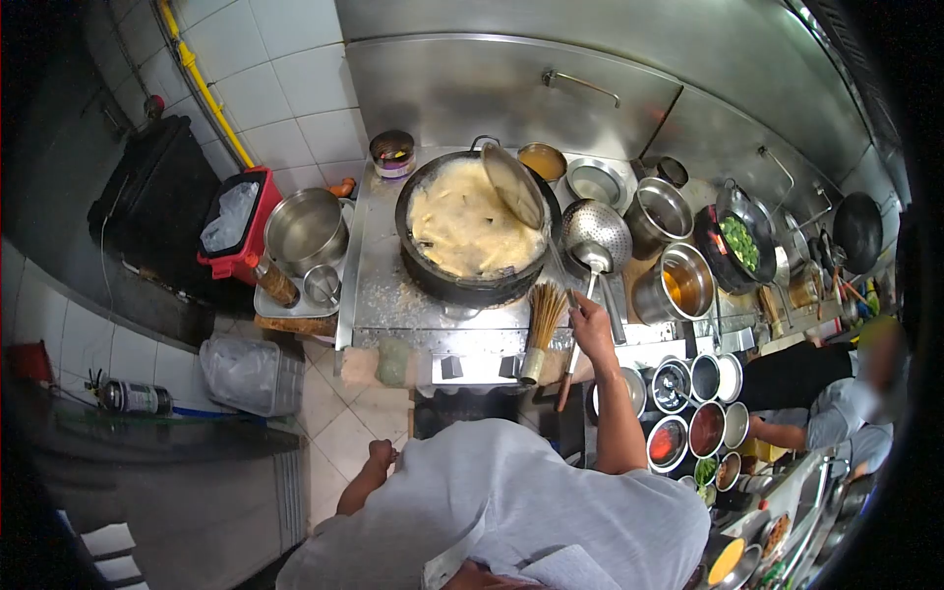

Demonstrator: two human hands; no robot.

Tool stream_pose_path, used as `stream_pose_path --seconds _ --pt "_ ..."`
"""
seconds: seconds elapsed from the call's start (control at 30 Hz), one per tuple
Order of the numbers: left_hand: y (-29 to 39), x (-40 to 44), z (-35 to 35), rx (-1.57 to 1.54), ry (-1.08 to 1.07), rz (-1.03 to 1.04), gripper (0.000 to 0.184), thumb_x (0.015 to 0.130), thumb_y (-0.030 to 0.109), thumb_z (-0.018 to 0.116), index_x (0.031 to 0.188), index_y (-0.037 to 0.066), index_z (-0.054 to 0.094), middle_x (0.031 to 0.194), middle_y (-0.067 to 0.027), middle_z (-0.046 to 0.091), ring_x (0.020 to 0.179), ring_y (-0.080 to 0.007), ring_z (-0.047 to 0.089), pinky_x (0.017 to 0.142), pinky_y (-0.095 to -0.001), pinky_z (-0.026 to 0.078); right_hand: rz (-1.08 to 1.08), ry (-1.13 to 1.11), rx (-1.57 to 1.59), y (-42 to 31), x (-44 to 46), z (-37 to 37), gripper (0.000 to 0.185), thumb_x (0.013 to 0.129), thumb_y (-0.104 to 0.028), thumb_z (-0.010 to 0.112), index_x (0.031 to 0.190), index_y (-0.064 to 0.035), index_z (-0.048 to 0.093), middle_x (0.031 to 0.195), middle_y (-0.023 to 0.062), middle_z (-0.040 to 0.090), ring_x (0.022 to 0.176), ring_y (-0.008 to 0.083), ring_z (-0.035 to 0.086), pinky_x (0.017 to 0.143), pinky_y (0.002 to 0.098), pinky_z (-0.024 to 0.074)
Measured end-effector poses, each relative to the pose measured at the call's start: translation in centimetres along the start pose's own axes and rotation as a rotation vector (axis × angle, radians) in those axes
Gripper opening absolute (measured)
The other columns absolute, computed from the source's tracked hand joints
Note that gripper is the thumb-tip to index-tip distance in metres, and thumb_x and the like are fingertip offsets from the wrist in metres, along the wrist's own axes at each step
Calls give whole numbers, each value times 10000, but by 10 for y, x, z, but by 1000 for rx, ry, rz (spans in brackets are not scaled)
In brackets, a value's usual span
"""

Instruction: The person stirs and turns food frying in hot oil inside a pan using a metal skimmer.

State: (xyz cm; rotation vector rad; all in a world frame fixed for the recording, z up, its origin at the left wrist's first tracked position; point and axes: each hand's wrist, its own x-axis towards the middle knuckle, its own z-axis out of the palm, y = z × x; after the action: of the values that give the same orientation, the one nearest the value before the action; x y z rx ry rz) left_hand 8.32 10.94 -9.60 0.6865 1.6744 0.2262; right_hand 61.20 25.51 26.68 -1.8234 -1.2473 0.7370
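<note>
Right arm (621, 423) out front, right grip (593, 329) closed, fingers curled. Left arm (362, 494) low beside torso (492, 501); left grip (382, 454) looks curled, finger detail too small.

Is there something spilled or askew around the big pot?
Yes: pale specks dot the stovetop left of the pot, like spilled bits. A lid-like disc sits tilted, not flat, over the pot's right side.

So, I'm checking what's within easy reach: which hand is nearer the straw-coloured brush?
The right. The right hand is just to the right of the straw-coloured brush; the left hand is farther away, to its left and beside the body.
</note>
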Motion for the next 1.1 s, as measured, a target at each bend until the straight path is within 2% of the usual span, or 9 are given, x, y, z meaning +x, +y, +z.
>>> stream_pose_path --seconds 0.07,0.23,0.3,0.4,0.43,0.5,0.67,0.9,1.1 --pt "4 3 3 -67 11 -16 155 858 102 494 837 -42 548 671 -186 584 546 -295 613 459 -392 504 -118 115 -148 20 17 -3 406 871 -85 571 1260 28 579 652 70 572 588 126 520 557 310 438" --pt "3 7 5 -111 26 -18 159 856 103 497 842 -48 545 675 -190 585 550 -296 615 462 -391 506 -227 231 -365 6 58 -29 364 850 -138 558 1193 -32 621 902 288 645 882 397 665 758 438 505" --pt "-2 9 5 42 1 59 161 855 103 499 844 -51 544 677 -191 586 552 -297 615 462 -390 506 -196 197 -353 10 76 -37 367 846 -134 560 1190 -24 620 872 283 648 822 379 677 732 427 511" --pt "6 -27 -10 911 -55 830 162 847 96 491 816 -52 551 677 -196 586 530 -294 599 440 -389 484 -219 131 -320 44 113 -44 369 861 -141 564 1207 -25 622 730 185 665 554 269 648 563 373 506" --pt "2 -31 -8 988 -28 869 162 847 96 492 816 -51 553 678 -196 587 531 -294 601 441 -389 485 -67 -2 -193 34 116 -48 370 877 -147 563 1226 -38 619 689 121 642 492 205 585 493 338 464" --pt "-5 -37 -5 1008 -14 802 162 847 94 493 814 -51 557 679 -196 591 533 -292 603 443 -389 487 164 -158 -7 14 118 -52 365 920 -152 554 1277 -94 596 608 -28 548 408 77 430 363 249 329" --pt "-16 -44 1 910 25 563 162 848 91 494 809 -49 565 682 -194 598 538 -289 609 447 -390 491 338 -358 296 31 146 -47 323 917 -98 545 1238 -134 565 600 -37 507 410 46 403 338 209 274" --pt "-34 -57 6 862 50 487 163 850 87 497 803 -47 578 687 -193 610 544 -285 618 453 -391 498 499 -595 517 47 157 -21 321 937 -62 458 1233 -175 511 661 -46 456 404 25 272 339 188 195" --pt "-35 -61 4 882 49 473 165 851 83 499 798 -45 588 691 -191 619 550 -281 626 458 -392 504 583 -713 783 54 142 2 375 944 -46 430 1304 -151 418 691 -13 451 422 31 295 312 172 199"
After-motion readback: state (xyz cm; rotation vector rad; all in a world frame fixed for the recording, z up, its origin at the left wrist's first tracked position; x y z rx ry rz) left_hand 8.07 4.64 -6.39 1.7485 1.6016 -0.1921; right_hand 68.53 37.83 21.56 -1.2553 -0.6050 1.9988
